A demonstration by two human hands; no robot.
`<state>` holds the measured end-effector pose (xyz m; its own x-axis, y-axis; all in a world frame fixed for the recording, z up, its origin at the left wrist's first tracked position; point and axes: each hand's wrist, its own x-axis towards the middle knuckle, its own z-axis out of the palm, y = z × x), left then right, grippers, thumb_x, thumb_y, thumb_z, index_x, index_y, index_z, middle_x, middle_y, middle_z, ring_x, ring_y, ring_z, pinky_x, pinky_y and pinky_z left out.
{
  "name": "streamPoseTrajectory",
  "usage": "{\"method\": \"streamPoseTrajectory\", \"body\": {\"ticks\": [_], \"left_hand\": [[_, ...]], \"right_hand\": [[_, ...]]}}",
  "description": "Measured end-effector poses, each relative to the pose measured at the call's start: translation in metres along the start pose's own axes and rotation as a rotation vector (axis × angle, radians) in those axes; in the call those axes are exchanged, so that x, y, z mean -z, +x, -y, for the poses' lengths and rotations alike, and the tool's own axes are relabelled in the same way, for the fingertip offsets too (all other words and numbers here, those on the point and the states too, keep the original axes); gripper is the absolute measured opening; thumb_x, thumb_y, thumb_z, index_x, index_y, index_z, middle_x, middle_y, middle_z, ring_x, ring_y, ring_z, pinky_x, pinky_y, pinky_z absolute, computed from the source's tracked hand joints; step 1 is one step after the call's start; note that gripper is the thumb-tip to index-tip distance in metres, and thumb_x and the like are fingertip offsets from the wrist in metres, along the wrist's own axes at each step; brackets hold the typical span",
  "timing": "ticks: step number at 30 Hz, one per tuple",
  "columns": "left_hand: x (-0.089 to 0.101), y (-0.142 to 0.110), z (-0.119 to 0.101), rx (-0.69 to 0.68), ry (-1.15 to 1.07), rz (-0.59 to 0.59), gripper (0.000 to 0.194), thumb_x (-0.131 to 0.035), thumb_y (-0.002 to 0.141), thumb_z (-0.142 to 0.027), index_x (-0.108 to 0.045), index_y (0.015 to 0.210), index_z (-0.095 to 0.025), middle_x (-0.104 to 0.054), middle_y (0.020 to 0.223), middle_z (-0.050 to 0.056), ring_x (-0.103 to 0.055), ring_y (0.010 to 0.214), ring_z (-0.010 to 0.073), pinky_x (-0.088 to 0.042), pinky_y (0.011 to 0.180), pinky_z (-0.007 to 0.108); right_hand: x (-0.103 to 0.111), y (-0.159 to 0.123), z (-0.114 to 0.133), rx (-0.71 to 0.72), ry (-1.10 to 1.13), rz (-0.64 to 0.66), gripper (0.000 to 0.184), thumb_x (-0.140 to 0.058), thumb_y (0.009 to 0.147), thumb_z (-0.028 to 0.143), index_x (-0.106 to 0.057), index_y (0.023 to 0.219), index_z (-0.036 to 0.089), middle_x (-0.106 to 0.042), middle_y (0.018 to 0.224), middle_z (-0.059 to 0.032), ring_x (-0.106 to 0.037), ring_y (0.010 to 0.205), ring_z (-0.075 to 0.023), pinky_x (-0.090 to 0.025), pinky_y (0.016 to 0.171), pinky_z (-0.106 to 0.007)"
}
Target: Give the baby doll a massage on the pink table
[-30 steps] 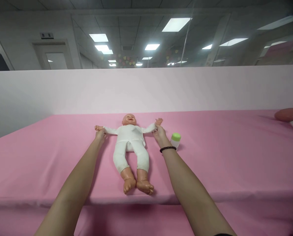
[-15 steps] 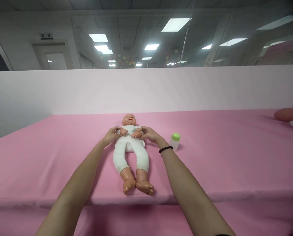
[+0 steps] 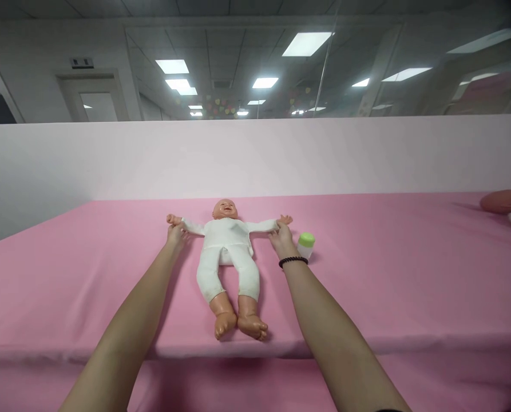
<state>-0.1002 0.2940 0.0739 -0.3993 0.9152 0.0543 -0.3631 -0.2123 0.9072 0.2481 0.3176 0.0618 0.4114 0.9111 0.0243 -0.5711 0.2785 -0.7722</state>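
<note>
A baby doll (image 3: 227,252) in a white suit lies on its back on the pink table (image 3: 410,274), feet toward me, both arms stretched out sideways. My left hand (image 3: 175,234) is closed on the doll's arm at the left, by its wrist. My right hand (image 3: 283,239), with a black bead bracelet at the wrist, is closed on the doll's arm at the right. A small white bottle with a green cap (image 3: 305,245) stands just right of my right hand.
A pale partition wall (image 3: 367,154) runs along the table's far edge, with glass above it. Another doll's pinkish part (image 3: 504,201) lies at the far right edge. The table's front edge runs just below the doll's feet.
A second ago the doll's arms were spread. Half a second ago my hands had folded them over its chest. Now both arms are pulled out sideways again.
</note>
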Motion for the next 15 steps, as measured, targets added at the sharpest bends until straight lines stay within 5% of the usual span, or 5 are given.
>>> {"method": "streamPoseTrajectory", "body": {"ticks": [3,7,9,11,15], "left_hand": [[-0.010,-0.013,-0.003,-0.118,0.025,0.143,0.034,-0.072,0.068,-0.011,-0.058,0.097,-0.024,-0.065,0.100,0.003,-0.063,0.097,0.0189,-0.050,0.087,0.034],[-0.019,-0.032,-0.004,-0.232,0.399,0.597,0.037,-0.078,0.055,-0.011,-0.070,0.090,-0.020,-0.070,0.104,0.007,-0.063,0.099,0.0255,-0.049,0.090,0.039],[-0.019,-0.037,-0.003,-0.223,0.502,0.685,0.040,-0.077,0.056,-0.012,-0.072,0.095,-0.020,-0.071,0.107,0.008,-0.063,0.100,0.0270,-0.049,0.089,0.039],[-0.017,-0.035,-0.002,-0.259,0.505,0.673,0.041,-0.077,0.061,-0.015,-0.072,0.101,-0.021,-0.070,0.112,0.007,-0.062,0.107,0.0274,-0.049,0.091,0.038],[-0.007,-0.016,0.004,-0.336,0.334,0.351,0.036,-0.076,0.068,-0.021,-0.064,0.102,-0.022,-0.066,0.111,0.006,-0.060,0.110,0.0242,-0.048,0.093,0.036]], "right_hand": [[-0.013,-0.011,0.008,0.032,0.023,0.153,0.026,-0.072,0.067,0.018,-0.059,0.089,0.026,-0.065,0.089,0.0041,-0.063,0.082,-0.0123,-0.053,0.072,-0.024],[-0.028,-0.039,0.019,0.031,-0.268,0.785,0.038,-0.085,0.054,0.012,-0.065,0.085,0.023,-0.073,0.101,-0.0005,-0.065,0.098,-0.0190,-0.052,0.087,-0.032],[-0.031,-0.051,0.021,-0.033,-0.477,1.013,0.040,-0.087,0.052,0.011,-0.070,0.087,0.022,-0.074,0.100,-0.0030,-0.065,0.102,-0.0223,-0.051,0.090,-0.035],[-0.032,-0.055,0.021,-0.026,-0.507,1.029,0.040,-0.087,0.055,0.014,-0.072,0.092,0.021,-0.074,0.102,-0.0042,-0.064,0.105,-0.0229,-0.050,0.092,-0.036],[-0.027,-0.039,0.015,0.114,-0.225,0.643,0.034,-0.085,0.062,0.025,-0.068,0.092,0.023,-0.072,0.102,-0.0027,-0.065,0.098,-0.0189,-0.052,0.087,-0.032]]}}
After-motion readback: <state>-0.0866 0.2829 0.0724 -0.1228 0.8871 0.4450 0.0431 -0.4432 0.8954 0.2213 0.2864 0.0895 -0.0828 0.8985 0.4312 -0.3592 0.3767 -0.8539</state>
